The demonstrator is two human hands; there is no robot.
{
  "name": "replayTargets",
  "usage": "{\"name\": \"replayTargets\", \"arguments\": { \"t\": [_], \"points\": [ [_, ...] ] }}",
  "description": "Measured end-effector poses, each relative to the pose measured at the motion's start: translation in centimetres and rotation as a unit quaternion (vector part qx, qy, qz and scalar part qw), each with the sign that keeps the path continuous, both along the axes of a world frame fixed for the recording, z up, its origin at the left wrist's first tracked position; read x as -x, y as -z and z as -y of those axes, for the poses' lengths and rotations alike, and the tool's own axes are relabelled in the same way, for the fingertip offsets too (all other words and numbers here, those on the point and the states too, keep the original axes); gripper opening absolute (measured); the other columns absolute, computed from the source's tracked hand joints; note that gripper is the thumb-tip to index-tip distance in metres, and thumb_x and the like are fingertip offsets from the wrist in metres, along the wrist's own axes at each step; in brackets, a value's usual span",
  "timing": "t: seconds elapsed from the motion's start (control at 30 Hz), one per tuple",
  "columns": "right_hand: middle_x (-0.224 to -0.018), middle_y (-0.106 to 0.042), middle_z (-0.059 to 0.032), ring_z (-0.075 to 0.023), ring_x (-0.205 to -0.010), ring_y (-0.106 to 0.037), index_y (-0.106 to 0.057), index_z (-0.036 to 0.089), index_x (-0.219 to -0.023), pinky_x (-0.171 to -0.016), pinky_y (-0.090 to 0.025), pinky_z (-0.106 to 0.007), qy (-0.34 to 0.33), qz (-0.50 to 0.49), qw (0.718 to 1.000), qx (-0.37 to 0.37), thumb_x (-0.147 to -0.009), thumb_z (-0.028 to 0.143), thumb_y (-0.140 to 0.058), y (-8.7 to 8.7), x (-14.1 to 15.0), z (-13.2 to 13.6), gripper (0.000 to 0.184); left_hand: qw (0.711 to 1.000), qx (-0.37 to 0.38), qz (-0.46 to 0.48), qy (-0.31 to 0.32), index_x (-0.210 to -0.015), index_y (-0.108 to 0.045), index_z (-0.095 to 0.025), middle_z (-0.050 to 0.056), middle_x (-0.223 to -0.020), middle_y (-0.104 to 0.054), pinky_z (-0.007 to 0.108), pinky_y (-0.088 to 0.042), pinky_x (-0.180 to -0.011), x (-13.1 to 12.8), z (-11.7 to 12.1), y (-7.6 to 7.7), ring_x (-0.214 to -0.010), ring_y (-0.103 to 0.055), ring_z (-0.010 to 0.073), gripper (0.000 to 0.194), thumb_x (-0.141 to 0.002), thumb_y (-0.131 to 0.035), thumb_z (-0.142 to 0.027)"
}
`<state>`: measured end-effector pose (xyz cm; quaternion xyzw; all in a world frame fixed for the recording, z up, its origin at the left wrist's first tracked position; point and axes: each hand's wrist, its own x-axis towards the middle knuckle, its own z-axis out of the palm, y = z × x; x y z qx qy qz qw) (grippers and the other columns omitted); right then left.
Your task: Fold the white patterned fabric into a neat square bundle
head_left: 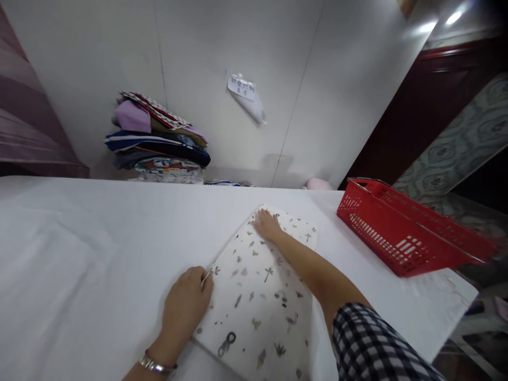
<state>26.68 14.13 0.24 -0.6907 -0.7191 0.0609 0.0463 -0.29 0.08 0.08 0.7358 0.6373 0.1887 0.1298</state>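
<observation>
A folded white cloth with small printed figures (262, 296) lies flat on the white table (99, 248) in front of me. My left hand (186, 304) rests at the cloth's left edge, fingers curled and pinching that edge. My right hand (268, 225) reaches to the cloth's far corner and grips it there, fingers bent over the fabric. A silver bracelet sits on my left wrist, and a black-and-white checked sleeve covers my right upper arm.
A red plastic basket (400, 233) stands on the table at the right, near its edge. A stack of folded clothes (159, 140) is piled against the white wall at the back left. A paper note (242, 87) hangs on the wall.
</observation>
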Motion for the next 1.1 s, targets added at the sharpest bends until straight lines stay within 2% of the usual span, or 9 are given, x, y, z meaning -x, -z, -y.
{"name": "replayTargets", "arguments": {
  "t": [0.17,0.37,0.53,0.73,0.83,0.93,1.1],
  "points": [
    [-0.153,-0.012,-0.0083,-0.0217,-0.140,-0.005,-0.021,0.016,-0.144,-0.110,-0.004,-0.043,0.026,0.018,0.999,-0.005,-0.091,0.054,-0.019,-0.5,-2.4,4.0,0.065,1.000,0.006,-0.002,-0.001,-0.072,-0.047,-0.020,0.005,-0.076,-0.058,0.030,-0.034,-0.062,0.0,-0.1,-0.2,-0.073,-0.054,0.0197,0.026,-0.086,-0.031,-0.036],
    [-0.152,-0.015,-0.0110,-0.0249,-0.139,-0.007,-0.025,0.014,-0.143,-0.109,-0.002,-0.048,0.140,0.077,0.987,-0.016,-0.091,0.054,-0.024,-0.1,-7.9,6.7,0.065,1.000,0.004,-0.007,0.007,-0.072,-0.048,-0.020,0.005,-0.076,-0.058,0.030,-0.035,-0.061,0.0,-0.1,-0.4,-0.073,-0.054,0.0203,0.029,-0.086,-0.029,-0.037],
    [-0.151,-0.017,-0.0097,-0.0261,-0.138,-0.012,-0.028,0.020,-0.141,-0.107,-0.013,-0.050,0.170,0.048,0.984,0.017,-0.090,0.057,-0.023,0.7,-9.6,6.9,0.063,1.000,0.014,-0.003,0.011,-0.071,-0.050,-0.020,0.006,-0.078,-0.059,0.030,-0.035,-0.061,0.1,-0.3,-0.4,-0.073,-0.054,0.0205,0.030,-0.086,-0.030,-0.038],
    [-0.152,-0.016,-0.0083,-0.0250,-0.139,-0.012,-0.027,0.021,-0.141,-0.107,-0.012,-0.048,0.158,0.040,0.986,0.019,-0.090,0.057,-0.023,0.1,-9.7,7.2,0.063,1.000,0.023,0.004,0.008,-0.072,-0.052,-0.019,0.007,-0.077,-0.059,0.031,-0.036,-0.060,0.1,-0.3,-0.5,-0.071,-0.054,0.0207,0.031,-0.085,-0.031,-0.038],
    [-0.152,-0.014,-0.0101,-0.0253,-0.139,-0.008,-0.025,0.016,-0.143,-0.109,-0.008,-0.047,0.186,0.054,0.981,-0.011,-0.091,0.055,-0.022,0.0,-10.5,7.8,0.064,1.000,0.020,0.003,0.011,-0.071,-0.051,-0.019,0.007,-0.077,-0.059,0.031,-0.036,-0.060,0.1,-0.3,-0.5,-0.070,-0.053,0.0202,0.030,-0.085,-0.032,-0.038],
    [-0.151,-0.015,-0.0136,-0.0275,-0.139,-0.008,-0.024,0.010,-0.142,-0.109,-0.008,-0.046,0.225,0.060,0.972,-0.025,-0.091,0.055,-0.022,0.3,-11.5,8.1,0.069,1.000,0.018,-0.001,0.009,-0.070,-0.050,-0.019,0.007,-0.076,-0.059,0.031,-0.036,-0.060,0.1,-0.3,-0.6,-0.070,-0.053,0.0201,0.030,-0.085,-0.032,-0.037],
    [-0.151,-0.017,-0.0140,-0.0282,-0.138,-0.011,-0.027,0.012,-0.141,-0.108,-0.014,-0.045,0.231,0.040,0.972,-0.003,-0.090,0.058,-0.023,1.3,-12.2,7.8,0.069,1.000,0.023,-0.002,0.009,-0.070,-0.049,-0.020,0.007,-0.076,-0.059,0.031,-0.036,-0.060,0.1,-0.3,-0.7,-0.070,-0.054,0.0203,0.031,-0.086,-0.030,-0.039]
  ]
}}
